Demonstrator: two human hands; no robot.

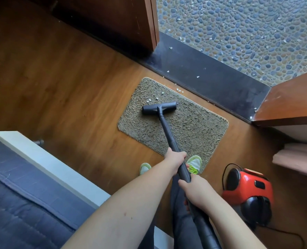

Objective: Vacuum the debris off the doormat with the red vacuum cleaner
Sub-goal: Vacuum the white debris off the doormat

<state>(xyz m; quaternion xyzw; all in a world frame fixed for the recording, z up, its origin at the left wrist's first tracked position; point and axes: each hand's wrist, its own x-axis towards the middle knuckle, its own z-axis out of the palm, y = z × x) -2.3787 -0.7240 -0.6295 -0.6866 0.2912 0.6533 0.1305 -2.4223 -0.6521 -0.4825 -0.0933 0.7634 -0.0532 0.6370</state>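
A shaggy brown doormat point(188, 128) lies on the wooden floor by the door sill. The dark floor nozzle point(159, 108) of the vacuum rests on the mat's far left part, on a dark wand point(167, 130). A few white debris bits point(157, 98) sit on the mat just beyond the nozzle. My left hand point(175, 159) grips the wand high up, and my right hand point(196, 190) grips it lower, near the hose. The red vacuum cleaner point(250, 189) stands on the floor at my right.
More white bits lie on the dark door sill point(212, 81) and the pebble floor point(248, 33) outside. A blue-covered bed point(23, 194) is at my left, a wooden door point(291, 103) at right. My green-and-white shoes point(195, 163) stand at the mat's near edge.
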